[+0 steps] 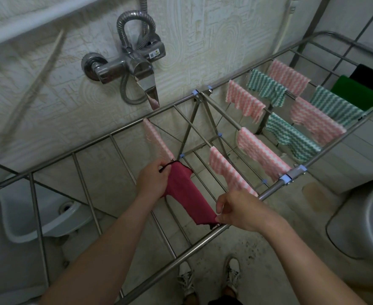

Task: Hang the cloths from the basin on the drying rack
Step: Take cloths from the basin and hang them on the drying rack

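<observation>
Cloth (pixel 185 194), the red one, was stretched between my two hands along a rail of the rack (pixel 181 257), near its middle. Nearest me, my right hand (pixel 236 209) pinched the near corner between thumb and curled fingers, just by the near bar. Further in, my left hand (pixel 153 179) gripped the far end with its fingers curled round it, and a black loop (pixel 168 166) poked out by the thumb.

I could not tell how much cloth hung on either side of the rail. I judged that an uneven release might let it slide to the grimy floor (pixel 258 260). The loop might also snag a finger and drag the cloth off.

Just to the right, a pink cloth (pixel 229 170) hung close enough for my right hand to knock it. Farther right, striped cloths (pixel 291 137) filled the rails.
</observation>
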A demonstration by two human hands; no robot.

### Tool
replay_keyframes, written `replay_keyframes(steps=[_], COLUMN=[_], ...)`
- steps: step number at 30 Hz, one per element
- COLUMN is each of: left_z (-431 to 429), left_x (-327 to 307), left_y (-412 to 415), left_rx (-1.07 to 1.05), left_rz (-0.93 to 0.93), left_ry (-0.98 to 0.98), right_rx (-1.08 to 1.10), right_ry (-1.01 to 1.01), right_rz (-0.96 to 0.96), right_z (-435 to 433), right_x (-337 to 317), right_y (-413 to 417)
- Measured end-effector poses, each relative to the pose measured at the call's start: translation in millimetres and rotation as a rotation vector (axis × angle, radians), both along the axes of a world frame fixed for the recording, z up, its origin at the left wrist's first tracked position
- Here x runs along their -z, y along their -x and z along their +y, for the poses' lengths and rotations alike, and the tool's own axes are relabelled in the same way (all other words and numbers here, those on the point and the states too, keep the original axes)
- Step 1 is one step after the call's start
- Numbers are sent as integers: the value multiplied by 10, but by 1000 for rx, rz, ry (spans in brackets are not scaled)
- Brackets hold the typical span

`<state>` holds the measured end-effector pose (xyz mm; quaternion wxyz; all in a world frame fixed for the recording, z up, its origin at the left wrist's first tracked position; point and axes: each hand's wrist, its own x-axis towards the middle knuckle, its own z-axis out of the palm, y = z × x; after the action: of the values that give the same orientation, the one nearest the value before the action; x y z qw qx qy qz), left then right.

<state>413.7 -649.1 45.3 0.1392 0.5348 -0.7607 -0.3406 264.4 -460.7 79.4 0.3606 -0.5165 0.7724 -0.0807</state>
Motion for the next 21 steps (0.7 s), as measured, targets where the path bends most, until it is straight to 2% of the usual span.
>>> replay_keyframes(steps=[4, 6, 8, 11, 13, 17, 21], left_z=[-2, 24, 120, 326, 442, 524, 576], left_x=[14, 8, -32, -90, -107, -70, -114], left_y=[6, 5, 19, 57, 46, 28, 35], left_rx=[-9, -24, -6, 207, 327, 353, 373], left_rz=[-102, -136, -83, 32, -24, -110, -288], left_ry=[31, 66, 120, 95, 28, 1, 80], right_rx=[-13, 46, 107, 119, 113, 46, -60], right_ry=[26, 98, 170, 183, 162, 139, 134], right_rz=[-13, -33, -50, -72, -123, -199, -125], right_z=[-4, -25, -60, -115, -147, -132, -84], right_x=[-23, -31, -25, 24, 69, 105, 181], right_y=[-58, -80, -89, -121, -158, -140, -165])
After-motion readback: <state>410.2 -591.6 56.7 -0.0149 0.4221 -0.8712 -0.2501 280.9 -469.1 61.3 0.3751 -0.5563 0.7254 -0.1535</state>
